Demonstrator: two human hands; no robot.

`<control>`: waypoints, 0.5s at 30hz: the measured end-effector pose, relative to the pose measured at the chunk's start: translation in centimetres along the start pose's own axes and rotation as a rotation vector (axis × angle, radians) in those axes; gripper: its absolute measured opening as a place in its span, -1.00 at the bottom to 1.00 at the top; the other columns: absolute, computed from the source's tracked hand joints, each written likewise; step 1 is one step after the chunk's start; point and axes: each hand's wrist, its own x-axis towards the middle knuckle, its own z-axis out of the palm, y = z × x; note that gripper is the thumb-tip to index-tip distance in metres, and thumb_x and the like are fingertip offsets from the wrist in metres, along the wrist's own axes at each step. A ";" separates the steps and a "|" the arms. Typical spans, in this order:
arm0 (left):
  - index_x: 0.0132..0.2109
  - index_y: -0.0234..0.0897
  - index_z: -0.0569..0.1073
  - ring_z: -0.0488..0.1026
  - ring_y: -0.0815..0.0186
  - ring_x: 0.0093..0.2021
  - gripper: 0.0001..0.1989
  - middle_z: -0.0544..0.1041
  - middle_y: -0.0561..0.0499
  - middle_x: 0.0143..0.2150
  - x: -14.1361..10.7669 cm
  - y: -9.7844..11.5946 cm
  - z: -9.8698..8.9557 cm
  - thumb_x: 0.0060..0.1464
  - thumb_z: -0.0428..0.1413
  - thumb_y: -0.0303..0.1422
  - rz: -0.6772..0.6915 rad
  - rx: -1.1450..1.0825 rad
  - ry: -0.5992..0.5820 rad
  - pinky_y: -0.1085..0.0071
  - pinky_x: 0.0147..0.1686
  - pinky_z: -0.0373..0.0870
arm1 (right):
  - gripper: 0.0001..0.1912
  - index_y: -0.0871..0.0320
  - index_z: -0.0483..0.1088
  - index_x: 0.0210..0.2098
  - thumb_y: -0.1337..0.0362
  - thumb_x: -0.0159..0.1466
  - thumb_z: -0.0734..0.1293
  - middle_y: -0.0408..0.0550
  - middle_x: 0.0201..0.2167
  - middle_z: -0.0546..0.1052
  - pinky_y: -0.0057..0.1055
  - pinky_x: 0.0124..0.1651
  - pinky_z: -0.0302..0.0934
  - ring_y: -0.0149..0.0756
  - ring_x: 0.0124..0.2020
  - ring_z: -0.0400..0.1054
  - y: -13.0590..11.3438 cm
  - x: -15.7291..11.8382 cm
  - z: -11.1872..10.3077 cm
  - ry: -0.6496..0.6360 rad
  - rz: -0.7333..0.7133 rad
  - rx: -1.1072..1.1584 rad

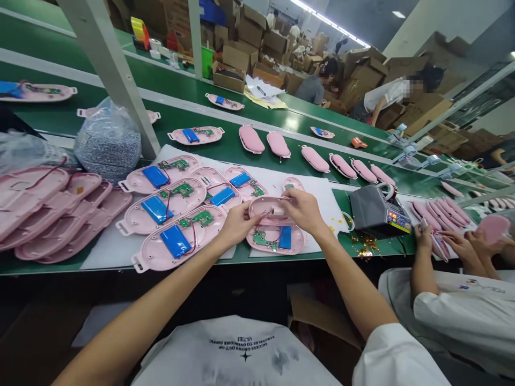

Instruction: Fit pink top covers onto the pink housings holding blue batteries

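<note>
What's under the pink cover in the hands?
Under the pink cover, held by left hand and right hand, lies an open pink shell showing a blue battery and green board; its far part is covered.

Open pink shells (169,206) crowd the surface (281,136) at the left. A tape dispenser (378,210) blocks the right. The white sheet (317,193) between them is free.

Open shells with batteries (173,214) lie on the worktop (362,246) at nine o'clock of the held shell (270,210); tape dispenser (376,210) at three; pellet bag (108,140) at ten.

Green bench (48,264) under pink shells (163,206)
</note>
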 end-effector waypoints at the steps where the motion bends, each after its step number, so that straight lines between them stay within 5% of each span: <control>1: -0.09 -0.35 0.50 0.52 0.19 -0.25 -0.56 0.57 -0.06 -0.25 0.1 0.0 -0.2 -0.02 0.28 -0.12 0.006 0.022 -0.020 0.33 -0.28 0.49 | -0.90 0.12 0.43 -0.30 0.28 0.27 0.27 -0.14 -0.36 0.53 -0.42 -0.26 0.12 -0.30 -0.31 0.37 -0.2 -0.1 0.0 -0.003 0.010 0.015; 15: -0.29 -0.30 0.41 0.29 0.35 -0.48 -0.61 0.38 0.09 -0.48 0.5 0.9 -0.3 0.14 0.07 -0.01 0.092 0.408 -0.103 0.46 -0.48 0.20 | -0.76 0.19 0.43 -0.14 0.23 0.23 0.32 -0.02 -0.28 0.57 -0.40 -0.26 0.13 -0.18 -0.24 0.44 -2.3 1.0 1.5 -0.179 -0.083 -0.210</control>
